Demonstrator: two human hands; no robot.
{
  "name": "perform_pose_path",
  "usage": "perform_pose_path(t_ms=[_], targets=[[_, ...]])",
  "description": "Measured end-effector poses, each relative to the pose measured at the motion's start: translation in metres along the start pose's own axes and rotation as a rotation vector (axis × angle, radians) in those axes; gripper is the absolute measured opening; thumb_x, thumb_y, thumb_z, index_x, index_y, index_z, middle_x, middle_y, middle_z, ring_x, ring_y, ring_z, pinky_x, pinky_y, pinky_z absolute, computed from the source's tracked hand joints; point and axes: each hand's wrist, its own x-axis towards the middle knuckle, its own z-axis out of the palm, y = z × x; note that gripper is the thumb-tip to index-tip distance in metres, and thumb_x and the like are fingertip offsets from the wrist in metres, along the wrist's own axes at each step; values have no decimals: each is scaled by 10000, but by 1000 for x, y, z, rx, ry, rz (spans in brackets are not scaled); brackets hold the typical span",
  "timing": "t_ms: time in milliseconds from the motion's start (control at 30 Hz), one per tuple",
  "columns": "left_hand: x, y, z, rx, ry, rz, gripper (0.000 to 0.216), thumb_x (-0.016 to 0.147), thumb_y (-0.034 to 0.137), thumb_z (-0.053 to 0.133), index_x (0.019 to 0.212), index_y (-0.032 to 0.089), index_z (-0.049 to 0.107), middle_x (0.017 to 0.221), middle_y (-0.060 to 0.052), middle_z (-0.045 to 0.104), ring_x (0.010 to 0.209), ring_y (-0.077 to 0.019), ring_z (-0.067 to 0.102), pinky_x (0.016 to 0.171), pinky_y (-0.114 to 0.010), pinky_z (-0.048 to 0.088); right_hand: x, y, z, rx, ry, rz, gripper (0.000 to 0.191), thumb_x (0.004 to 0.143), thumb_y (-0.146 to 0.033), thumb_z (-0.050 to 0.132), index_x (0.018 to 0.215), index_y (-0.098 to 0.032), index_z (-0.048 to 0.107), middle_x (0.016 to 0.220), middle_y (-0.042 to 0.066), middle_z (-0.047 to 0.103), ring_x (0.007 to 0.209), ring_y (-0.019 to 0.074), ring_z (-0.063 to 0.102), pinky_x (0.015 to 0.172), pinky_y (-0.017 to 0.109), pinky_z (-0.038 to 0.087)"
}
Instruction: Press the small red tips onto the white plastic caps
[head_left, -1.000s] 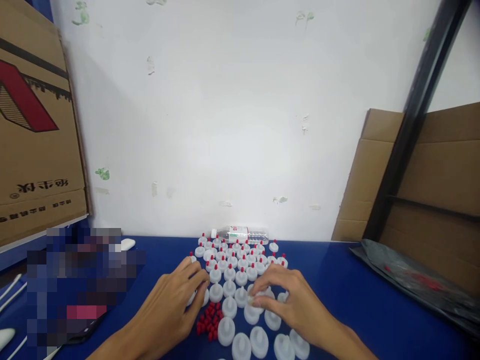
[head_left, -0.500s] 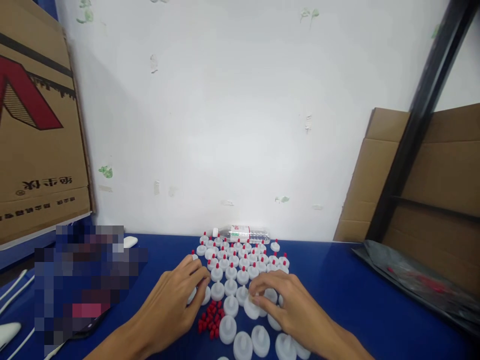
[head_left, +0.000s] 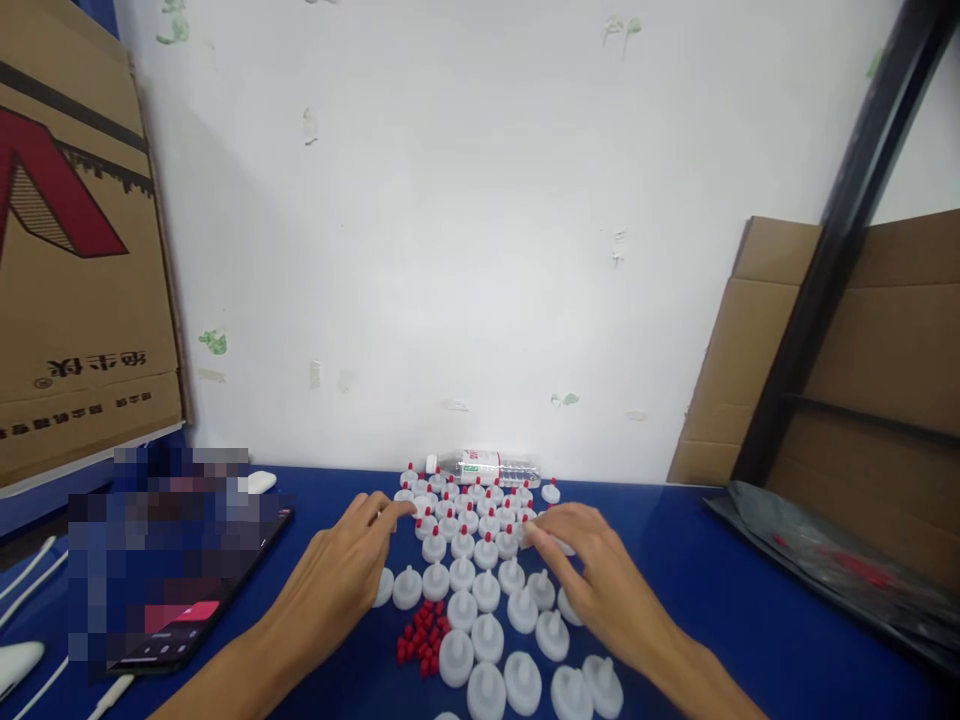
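Some wht caps [head_left: 567,606] behind R hand [head_left: 596,565] (btl [head_left: 484,468] beyond, phone [head_left: 202,612] L)

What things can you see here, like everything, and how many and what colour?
Red-tipped lids: many, white, rear of table
Plain lids: over ten, white, nearer the front
Loose red tips: a small heap, red, beside the plain lids
Bottle: one, clear, lying by the wall
Phone: one, dark, left, partly blurred
Cables: several, white, far left
Printed box: one, brown, left
Cardboard: several panels, brown, right
Post: one, black, right
Plastic bag: one, dark, right
Wall: one, white, behind
Table: one, blue, underneath
Hands: two, bare, left hand and right hand flanking the lids
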Motion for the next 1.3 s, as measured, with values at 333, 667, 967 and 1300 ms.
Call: perform_pose_path(t_ms=[333,667,967,1300], targets=[[4,-33,14,3,-40,-139,533,982,107,290,1460,220,496,1347,-143,540,1139,-274,610,877,-397,563,8,55,-8,-142,14,221,563,1090,-487,234,987,-212,714,1104,113,757,1085,302,679,941,435,495],[5,-39,23,-44,-165,-146,553,961,84,300,1456,187,525,1421,-145,545,1269,-293,561,1034,-429,498,5,62,-3,-139,-58,235,531,1082,-498,253,971,-226,694,1003,94,761,988,302,701,891,429,503],[11,-26,-1,-45,-155,-239,191,933,150,462,994,228,626,896,-15,693,889,-199,679,717,-270,451,7,55,-4,-138,23,176,484,1093,-456,270,1175,-213,680,1193,117,719,1113,300,658,980,468,490],[10,-36,-1,-6,-49,-197,204,971,169,490,922,204,685,886,-52,727,841,-239,724,701,-299,498,7,42,-3,-109,133,112,363,1087,-424,351,1243,-241,623,1213,97,708,1144,277,656,1010,478,501]])
